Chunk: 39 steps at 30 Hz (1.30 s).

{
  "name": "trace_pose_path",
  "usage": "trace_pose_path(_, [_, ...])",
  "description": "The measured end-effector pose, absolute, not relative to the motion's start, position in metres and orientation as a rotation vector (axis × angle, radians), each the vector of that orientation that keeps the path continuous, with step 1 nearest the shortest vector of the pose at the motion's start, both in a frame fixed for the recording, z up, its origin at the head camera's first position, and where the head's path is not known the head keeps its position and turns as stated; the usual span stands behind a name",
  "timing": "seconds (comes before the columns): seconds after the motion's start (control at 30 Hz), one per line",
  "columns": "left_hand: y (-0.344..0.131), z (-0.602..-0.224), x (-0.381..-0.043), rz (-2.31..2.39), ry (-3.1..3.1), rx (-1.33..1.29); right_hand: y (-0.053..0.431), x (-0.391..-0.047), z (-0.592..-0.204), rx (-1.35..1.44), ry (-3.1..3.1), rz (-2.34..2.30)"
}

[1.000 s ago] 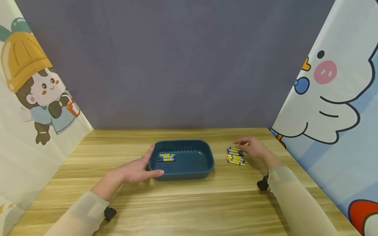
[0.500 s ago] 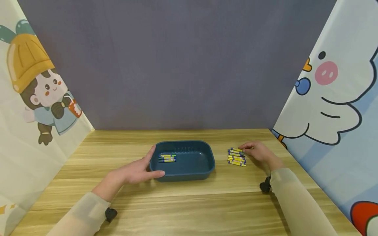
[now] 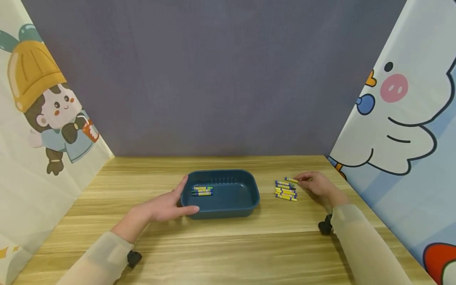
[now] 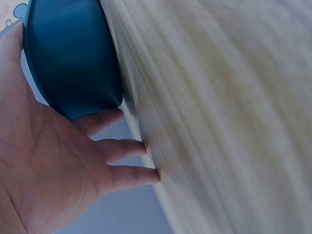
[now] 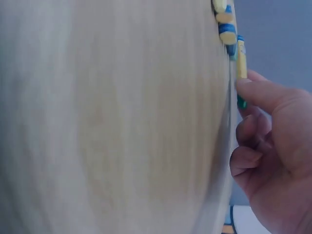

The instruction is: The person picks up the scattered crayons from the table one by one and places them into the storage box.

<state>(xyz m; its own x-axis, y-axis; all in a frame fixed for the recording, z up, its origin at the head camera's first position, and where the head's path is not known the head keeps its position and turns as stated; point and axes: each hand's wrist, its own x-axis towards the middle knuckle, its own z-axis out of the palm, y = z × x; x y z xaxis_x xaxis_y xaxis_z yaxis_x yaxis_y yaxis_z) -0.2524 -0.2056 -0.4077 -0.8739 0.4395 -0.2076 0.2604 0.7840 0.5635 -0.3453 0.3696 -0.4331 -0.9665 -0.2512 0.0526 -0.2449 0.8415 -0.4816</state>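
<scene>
A dark teal plastic tray (image 3: pixel 231 198) lies on the table with several yellow-and-blue wrapped crayons (image 3: pixel 202 191) inside at its left end. My left hand (image 3: pixel 163 206) rests against that end, fingers straight, with the thumb over the front rim. In the left wrist view, the extended fingers (image 4: pixel 127 175) touch the tabletop beside the tray wall. My right hand (image 3: pixel 318 186) pinches one crayon (image 3: pixel 291 180) by its right end, between thumb and forefinger. Its green tip shows in the right wrist view, past my thumb. Just in front lies a row of several crayons (image 3: pixel 285 192).
The wood-grain table (image 3: pixel 221 249) runs back to a grey-purple panel (image 3: pixel 221 79). Cartoon-printed panels stand at the left (image 3: pixel 64 118) and right (image 3: pixel 402 111). A small black device (image 3: pixel 133 259) sits at the left wrist, another (image 3: pixel 325 225) at the right.
My right hand has come down onto the rearmost crayon, pinched it and shifted it slightly right and back from the row. My left hand and the tray stay in place.
</scene>
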Motion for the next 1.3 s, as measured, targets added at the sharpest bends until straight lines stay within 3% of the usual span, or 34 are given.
trace_pose_path(0.2, [-0.205, -0.408, -0.253, 0.763, 2.651, 0.538, 0.352, -0.341, -0.422, -0.385, 2.975, -0.878])
trace_pose_path(0.57, [-0.204, -0.408, -0.254, 0.759, 2.654, 0.531, 0.276, -0.328, -0.387, -0.613, 2.924, -0.984])
trace_pose_path(1.3, [-0.204, -0.41, -0.256, 0.774, 2.669, 0.526, 0.131, -0.305, -0.371, -0.962, 2.791, -0.982])
